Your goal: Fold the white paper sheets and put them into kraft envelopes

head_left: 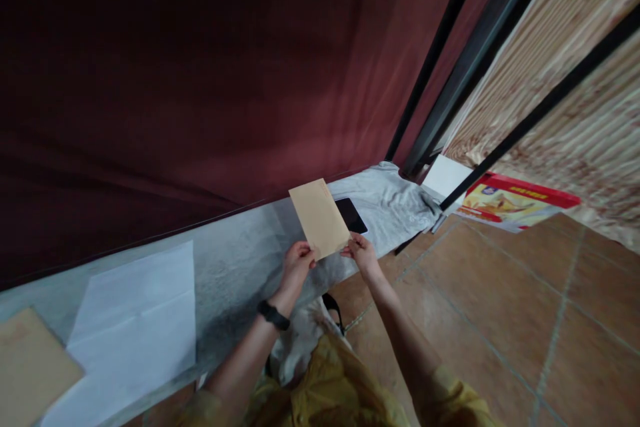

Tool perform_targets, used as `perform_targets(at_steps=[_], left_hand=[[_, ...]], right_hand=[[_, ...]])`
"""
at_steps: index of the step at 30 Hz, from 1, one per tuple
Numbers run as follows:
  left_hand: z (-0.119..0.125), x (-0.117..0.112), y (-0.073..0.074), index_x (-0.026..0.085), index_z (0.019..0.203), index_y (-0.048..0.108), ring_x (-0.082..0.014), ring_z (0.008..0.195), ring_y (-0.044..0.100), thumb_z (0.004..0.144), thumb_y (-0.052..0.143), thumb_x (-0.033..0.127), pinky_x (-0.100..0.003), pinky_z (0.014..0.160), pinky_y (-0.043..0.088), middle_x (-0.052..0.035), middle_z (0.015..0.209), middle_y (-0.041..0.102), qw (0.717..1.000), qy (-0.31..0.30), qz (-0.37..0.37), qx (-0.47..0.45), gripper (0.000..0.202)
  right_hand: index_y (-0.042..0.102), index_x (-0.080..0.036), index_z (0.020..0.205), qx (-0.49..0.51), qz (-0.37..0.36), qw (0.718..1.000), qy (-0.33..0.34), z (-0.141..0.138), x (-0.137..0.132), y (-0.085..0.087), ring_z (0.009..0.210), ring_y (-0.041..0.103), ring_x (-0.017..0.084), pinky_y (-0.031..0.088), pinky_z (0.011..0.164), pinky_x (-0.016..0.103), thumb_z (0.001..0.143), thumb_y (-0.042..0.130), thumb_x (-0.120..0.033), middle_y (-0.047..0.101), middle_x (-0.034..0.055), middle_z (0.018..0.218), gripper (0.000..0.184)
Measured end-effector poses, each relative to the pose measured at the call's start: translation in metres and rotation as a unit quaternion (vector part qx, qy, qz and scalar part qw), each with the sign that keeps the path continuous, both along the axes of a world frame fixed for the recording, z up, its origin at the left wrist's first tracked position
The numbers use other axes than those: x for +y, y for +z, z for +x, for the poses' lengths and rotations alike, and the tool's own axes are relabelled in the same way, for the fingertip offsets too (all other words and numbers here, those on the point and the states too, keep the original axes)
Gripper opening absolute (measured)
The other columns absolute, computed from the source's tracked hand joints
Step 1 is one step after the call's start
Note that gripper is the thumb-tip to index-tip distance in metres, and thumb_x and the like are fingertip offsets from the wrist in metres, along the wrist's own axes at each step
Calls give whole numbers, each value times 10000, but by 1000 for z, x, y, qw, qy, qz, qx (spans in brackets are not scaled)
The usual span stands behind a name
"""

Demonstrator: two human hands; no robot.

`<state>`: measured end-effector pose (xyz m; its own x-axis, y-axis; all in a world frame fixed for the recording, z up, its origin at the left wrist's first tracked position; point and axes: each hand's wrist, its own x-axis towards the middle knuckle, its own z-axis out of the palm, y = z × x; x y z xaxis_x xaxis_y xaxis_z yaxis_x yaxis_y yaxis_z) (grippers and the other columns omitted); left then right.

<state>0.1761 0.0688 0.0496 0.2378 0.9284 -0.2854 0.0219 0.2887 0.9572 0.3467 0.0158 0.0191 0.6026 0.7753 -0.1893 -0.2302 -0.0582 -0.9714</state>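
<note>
A tan paper envelope (320, 217) is held up above the cloth-covered bench, tilted slightly. My left hand (299, 260) pinches its near left corner, a dark band around the wrist. At the near right corner, my right hand (361, 252) grips the envelope between thumb and fingers. Just beyond my right hand lies a dark-screened tablet (351, 215), partly hidden behind the envelope. Creased white paper sheets (140, 320) lie on the bench to the left, and another tan envelope (35, 370) overlaps them at the far left.
The narrow bench carries a grey cloth (235, 250), rumpled at its right end. A dark red curtain (225, 93) hangs behind it. Black metal poles (440, 47) rise at the right. A red and yellow printed box (515, 203) and a white panel (447, 177) stand near the tiled floor (500, 287).
</note>
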Motion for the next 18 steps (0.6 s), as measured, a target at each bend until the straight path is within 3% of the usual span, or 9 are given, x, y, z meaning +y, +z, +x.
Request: perform_targets(at_steps=[5,11,18], left_hand=[[17,11,-9,163,806,628,-100,529,548,583,773,332,-228,533,403,20,634,624,1000,1,-5,9,315],[19,16,-19,152,807,651,-98,516,541,591,760,297,-233,537,406,24,611,609,1000,12,-8,25,283],[19,19,-25,159,792,645,-104,513,558,596,720,232,-222,522,416,32,575,602,999,19,-20,34,222]], right_hand=[[653,-158,1057,-52,5,998,-20,15,3,-9,565,627,135,585,554,273,755,654,-439,578,-45,650,413],[658,-133,1124,-152,-52,987,2,16,-2,-23,538,593,133,498,489,230,821,579,-502,606,-23,661,484],[651,-119,1189,-190,-72,979,-3,17,-2,-31,537,582,133,465,500,235,845,528,-509,619,-11,711,534]])
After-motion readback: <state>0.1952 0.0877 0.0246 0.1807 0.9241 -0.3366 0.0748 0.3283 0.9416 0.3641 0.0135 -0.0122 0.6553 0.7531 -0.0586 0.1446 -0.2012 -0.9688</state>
